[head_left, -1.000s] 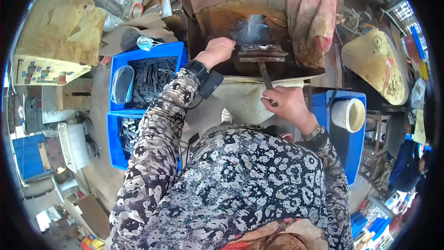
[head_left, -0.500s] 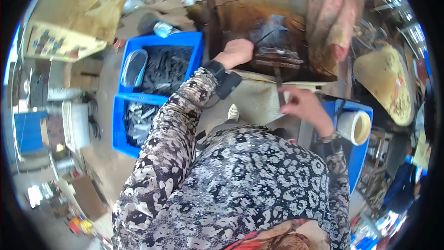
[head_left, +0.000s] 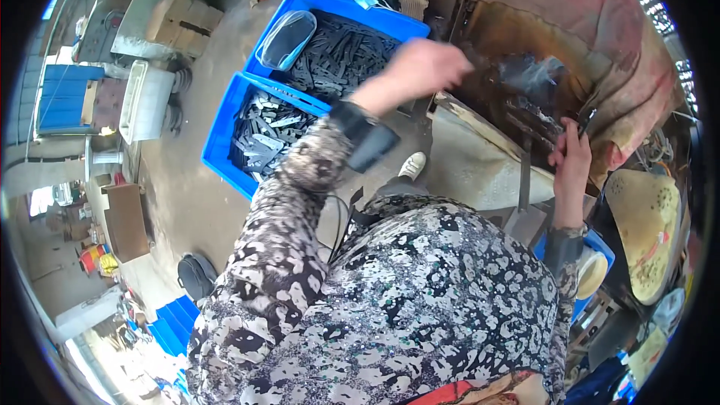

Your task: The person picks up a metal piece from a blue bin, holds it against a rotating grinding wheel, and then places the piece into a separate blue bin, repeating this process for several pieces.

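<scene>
My left hand point(head_left: 429, 67) is over the right side of a blue bin point(head_left: 405, 24) filled with thin dark strips point(head_left: 341, 52). Motion smears its fingers, so I cannot tell whether they hold anything. My right hand point(head_left: 572, 157) is raised beside a dark, grimy machine point(head_left: 480, 34), its fingers drawn together by a small dark piece point(head_left: 591, 115); what they grip is not clear. Left of this hand, a metal bar point(head_left: 525, 172) slopes down from the metal fixture point(head_left: 534, 121). Bluish-grey haze or fluid shows behind the fixture.
A second blue bin point(head_left: 217, 151) with shinier grey strips adjoins the first. A reddish stained cloth point(head_left: 637, 67) drapes over the machine. A pale sheet point(head_left: 480, 157) hangs in front. On the right are a white bucket point(head_left: 592, 274) and a yellowish padded seat point(head_left: 637, 225).
The view has swung left. My left hand has moved away from the machine to over the dark-strip bin. My right hand has risen from below the fixture to beside it.
</scene>
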Demonstrator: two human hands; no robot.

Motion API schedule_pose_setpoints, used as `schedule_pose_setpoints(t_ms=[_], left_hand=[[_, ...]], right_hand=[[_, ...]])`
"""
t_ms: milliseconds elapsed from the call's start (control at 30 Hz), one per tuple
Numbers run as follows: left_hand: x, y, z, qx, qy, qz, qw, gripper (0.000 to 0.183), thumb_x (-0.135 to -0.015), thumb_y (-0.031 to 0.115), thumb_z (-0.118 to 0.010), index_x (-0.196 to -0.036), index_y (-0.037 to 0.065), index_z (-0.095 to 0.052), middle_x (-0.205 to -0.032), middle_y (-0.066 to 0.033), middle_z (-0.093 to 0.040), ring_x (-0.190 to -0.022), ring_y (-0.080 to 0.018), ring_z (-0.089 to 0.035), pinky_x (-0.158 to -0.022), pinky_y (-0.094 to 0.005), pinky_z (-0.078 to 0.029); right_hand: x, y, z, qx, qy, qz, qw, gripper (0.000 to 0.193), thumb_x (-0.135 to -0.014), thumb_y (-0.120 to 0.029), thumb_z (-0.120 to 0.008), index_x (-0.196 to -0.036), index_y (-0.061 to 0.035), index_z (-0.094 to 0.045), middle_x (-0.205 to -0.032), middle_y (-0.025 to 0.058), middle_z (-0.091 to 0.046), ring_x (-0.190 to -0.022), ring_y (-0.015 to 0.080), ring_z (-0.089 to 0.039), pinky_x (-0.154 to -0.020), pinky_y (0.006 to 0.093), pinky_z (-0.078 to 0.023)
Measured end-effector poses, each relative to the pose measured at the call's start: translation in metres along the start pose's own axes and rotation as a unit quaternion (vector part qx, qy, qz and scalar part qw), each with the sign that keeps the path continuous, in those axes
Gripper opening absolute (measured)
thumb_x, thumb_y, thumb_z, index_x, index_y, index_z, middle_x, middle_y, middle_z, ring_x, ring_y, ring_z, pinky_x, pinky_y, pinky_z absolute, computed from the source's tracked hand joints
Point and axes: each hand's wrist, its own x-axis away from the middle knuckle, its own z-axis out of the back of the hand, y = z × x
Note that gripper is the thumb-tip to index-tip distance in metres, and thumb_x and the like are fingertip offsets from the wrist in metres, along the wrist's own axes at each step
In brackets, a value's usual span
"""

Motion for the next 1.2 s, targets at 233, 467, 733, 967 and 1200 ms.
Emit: schedule_pose_setpoints(t_ms=[233,467,733,967,1200], left_hand=[[0.023,-0.183,0.084,-0.437,0.126,0.059,0.889,0.027,-0.081,0.017,-0.057,-0.108,0.016,-0.065,-0.102,-0.0143,-0.066,-0.091,-0.0347,-0.063,-0.078,-0.0437,-0.053],[0.017,-0.206,0.087,-0.612,-0.004,0.118,0.782,0.046,-0.08,0.016,-0.058,-0.126,0.018,-0.055,-0.12,-0.0029,-0.06,-0.112,-0.0278,-0.054,-0.088,-0.0456,-0.046],[0.041,-0.201,0.1,-0.665,-0.037,0.051,0.744,0.023,-0.077,0.014,-0.062,-0.099,0.015,-0.064,-0.103,-0.0048,-0.061,-0.1,-0.0275,-0.056,-0.082,-0.0413,-0.044],[0.036,-0.191,0.099,-0.449,0.087,0.209,0.864,0.021,-0.088,0.019,-0.051,-0.105,0.007,-0.057,-0.096,-0.0214,-0.065,-0.092,-0.0393,-0.062,-0.077,-0.0496,-0.049],[0.029,-0.217,0.095,-0.436,0.076,0.115,0.889,0.022,-0.08,0.016,-0.058,-0.102,0.013,-0.063,-0.1,-0.0158,-0.064,-0.099,-0.0357,-0.06,-0.081,-0.0452,-0.049]], right_hand=[[0.021,0.012,0.03,-0.037,-0.021,-0.066,0.997,0.022,-0.096,-0.023,-0.056,-0.11,-0.006,-0.057,-0.069,-0.0051,-0.04,-0.047,0.0029,-0.032,-0.043,0.0191,-0.024],[0.045,0.008,0.037,-0.167,-0.168,-0.111,0.965,0.033,-0.095,-0.01,-0.049,-0.127,-0.0056,-0.05,-0.069,-0.0047,-0.037,-0.048,0.0019,-0.03,-0.045,0.0192,-0.024],[0.061,0.012,0.045,-0.156,-0.161,-0.101,0.969,0.031,-0.094,-0.008,-0.048,-0.124,-0.0023,-0.052,-0.064,-0.0067,-0.034,-0.047,0.0021,-0.027,-0.045,0.02,-0.023],[0.059,0.028,0.054,-0.134,-0.162,-0.108,0.972,0.027,-0.094,-0.009,-0.049,-0.12,-0.0022,-0.051,-0.067,-0.0055,-0.035,-0.049,0.0026,-0.03,-0.046,0.0198,-0.023],[0.056,0.029,0.045,-0.132,-0.139,-0.108,0.976,0.024,-0.094,-0.008,-0.048,-0.117,-0.0021,-0.053,-0.066,-0.0056,-0.036,-0.047,0.0017,-0.03,-0.045,0.0195,-0.023]])
